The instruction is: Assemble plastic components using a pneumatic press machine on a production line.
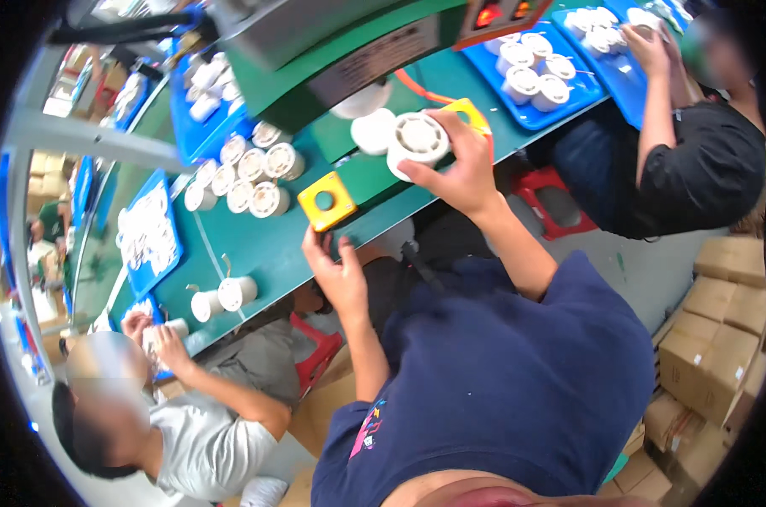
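Positioning seemed underway, with steadiness called for next: the right hand [467, 162] gripped a white round part [418, 142] before the green machine [266, 91], the left hand [341, 272] (half-open, seemingly empty) beside a yellow button box [326, 201].

Green tabletop [248, 245] with blue trays [526, 117], clustered white cylinders [269, 199] and 2 more [237, 293] apart from them

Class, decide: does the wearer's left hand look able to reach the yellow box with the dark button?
Likely yes: the left hand looks empty and is close by the yellow box, with nothing visible standing between them.
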A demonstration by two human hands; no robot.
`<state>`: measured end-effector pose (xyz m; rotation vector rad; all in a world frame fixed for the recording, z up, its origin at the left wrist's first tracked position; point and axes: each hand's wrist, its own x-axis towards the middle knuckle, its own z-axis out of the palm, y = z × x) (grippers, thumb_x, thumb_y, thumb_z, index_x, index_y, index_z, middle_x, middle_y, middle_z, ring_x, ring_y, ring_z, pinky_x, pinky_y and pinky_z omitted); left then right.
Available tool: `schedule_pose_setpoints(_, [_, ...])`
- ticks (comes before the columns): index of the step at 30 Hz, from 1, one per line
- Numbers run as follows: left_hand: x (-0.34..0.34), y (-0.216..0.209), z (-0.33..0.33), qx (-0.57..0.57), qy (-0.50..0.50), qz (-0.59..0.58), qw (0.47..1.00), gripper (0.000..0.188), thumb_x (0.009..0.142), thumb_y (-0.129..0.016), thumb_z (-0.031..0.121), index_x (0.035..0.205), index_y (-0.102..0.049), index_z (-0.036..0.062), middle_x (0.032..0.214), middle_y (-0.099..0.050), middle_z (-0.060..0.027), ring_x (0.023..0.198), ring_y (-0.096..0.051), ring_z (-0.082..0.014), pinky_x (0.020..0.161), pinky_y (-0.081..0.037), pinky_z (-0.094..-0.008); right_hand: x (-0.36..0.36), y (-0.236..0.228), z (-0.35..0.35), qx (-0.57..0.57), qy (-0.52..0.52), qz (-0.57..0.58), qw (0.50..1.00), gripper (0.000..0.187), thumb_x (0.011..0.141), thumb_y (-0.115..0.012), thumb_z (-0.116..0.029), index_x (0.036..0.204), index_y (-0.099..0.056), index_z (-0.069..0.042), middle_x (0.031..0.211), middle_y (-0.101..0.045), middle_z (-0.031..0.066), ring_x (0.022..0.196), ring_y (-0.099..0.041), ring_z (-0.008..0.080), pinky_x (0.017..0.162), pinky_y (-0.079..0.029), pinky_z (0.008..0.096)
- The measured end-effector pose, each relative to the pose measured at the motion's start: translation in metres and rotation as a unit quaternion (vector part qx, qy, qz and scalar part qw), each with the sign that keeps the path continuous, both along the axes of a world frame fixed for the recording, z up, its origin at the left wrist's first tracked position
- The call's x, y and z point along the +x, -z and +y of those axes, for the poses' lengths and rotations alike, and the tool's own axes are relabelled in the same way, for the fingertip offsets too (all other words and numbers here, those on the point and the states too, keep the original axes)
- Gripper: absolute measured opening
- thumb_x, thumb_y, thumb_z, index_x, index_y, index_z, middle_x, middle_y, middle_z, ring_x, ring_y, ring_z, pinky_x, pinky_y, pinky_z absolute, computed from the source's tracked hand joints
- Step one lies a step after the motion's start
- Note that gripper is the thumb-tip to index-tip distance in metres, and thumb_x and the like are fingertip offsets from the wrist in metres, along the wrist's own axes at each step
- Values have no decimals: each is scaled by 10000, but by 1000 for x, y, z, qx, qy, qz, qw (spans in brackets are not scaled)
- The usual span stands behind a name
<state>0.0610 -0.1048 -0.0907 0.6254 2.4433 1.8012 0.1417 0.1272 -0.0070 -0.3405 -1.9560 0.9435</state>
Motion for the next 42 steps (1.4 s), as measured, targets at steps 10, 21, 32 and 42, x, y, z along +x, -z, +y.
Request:
schedule_pose_setpoints(10, [1, -3, 1, -28, -55, 11, 998, 461, 973, -624, 12, 1412, -495, -41, 1326, -570, -170, 1210, -609, -274, 1060, -503, -383, 100, 69, 117, 17, 333, -93, 938, 395, 865, -855, -273, 1046, -647, 11, 1033, -665, 179, 972, -639, 330, 879, -497, 433])
schedule_pose_setpoints(21, [37, -10, -29, -30, -167, 113, 979, 230, 948, -683, 111, 1157, -675, 14, 1135, -663, -167, 1068, -656, -322, 956, -537, -409, 97, 92, 153, 58, 383, -122, 914, 722, 876, -815, -507, 1211, -628, 104, 1143, -707, 262, 1027, -688, 427, 929, -538, 490])
schedule_pose_setpoints(32, [-18, -2, -110, -123, -398, 111, 902, 648, 906, -796, 217, 1398, -451, -25, 1294, -521, -224, 1244, -529, -381, 1082, -421, -471, 98, 103, 150, 151, 361, -142, 909, 731, 879, -803, -530, 1223, -630, 92, 1234, -628, 269, 1162, -590, 399, 1012, -466, 506])
schedule_pose_setpoints(42, [-62, 2, -106, -78, -430, 92, 895, 914, 864, -837, 202, 1543, -273, -31, 1393, -466, -259, 1324, -479, -414, 1126, -385, -492, 110, 35, 108, 151, 413, -53, 896, 655, 962, -726, -476, 1228, -622, 113, 1209, -639, 253, 1159, -590, 388, 1054, -448, 467])
